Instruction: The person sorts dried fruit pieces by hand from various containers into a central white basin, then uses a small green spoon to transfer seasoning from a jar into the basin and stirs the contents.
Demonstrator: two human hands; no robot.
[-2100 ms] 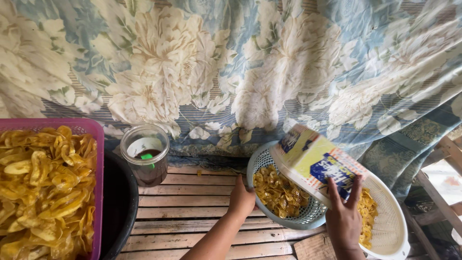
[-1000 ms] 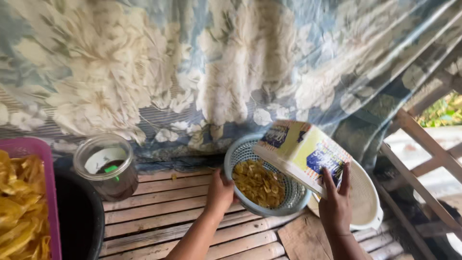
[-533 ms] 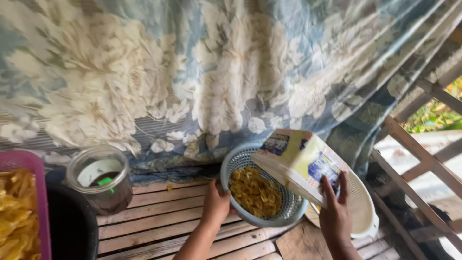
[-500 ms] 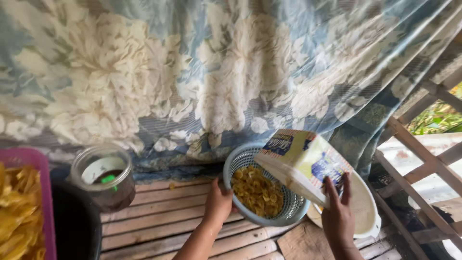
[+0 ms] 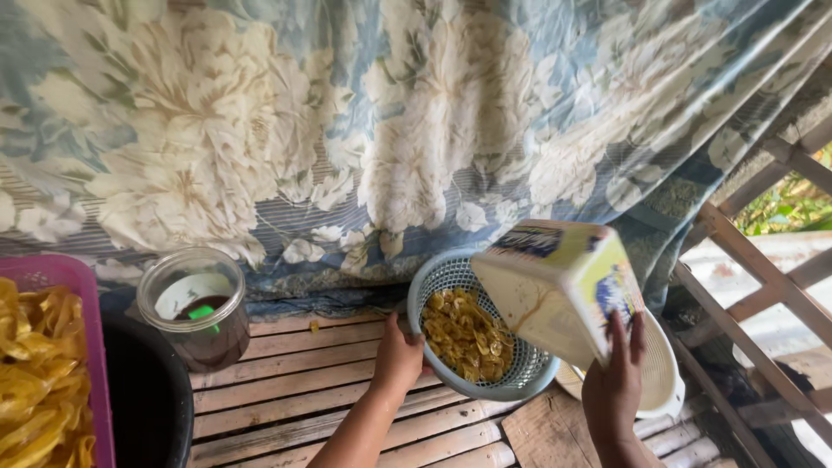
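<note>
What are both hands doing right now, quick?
Left hand: closed on the rim of the blue basket of yellow chips.
Right hand: holding the tilted yellow box over that basket.

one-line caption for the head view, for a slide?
Left hand steadies a blue mesh basket of yellow chips while the right hand tilts a printed box over it.

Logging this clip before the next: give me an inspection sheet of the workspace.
Surface: slatted wooden platform.
Job's things: blue basket tilted, holding yellow chips; printed carton tipped above it.
Clutter: clear jar, pink crate of chips, black tub, white basket.
Grippers: left hand grips basket rim; right hand holds carton.
Cables: nothing seen.
Surroundings: floral cloth, wooden frame.
</note>
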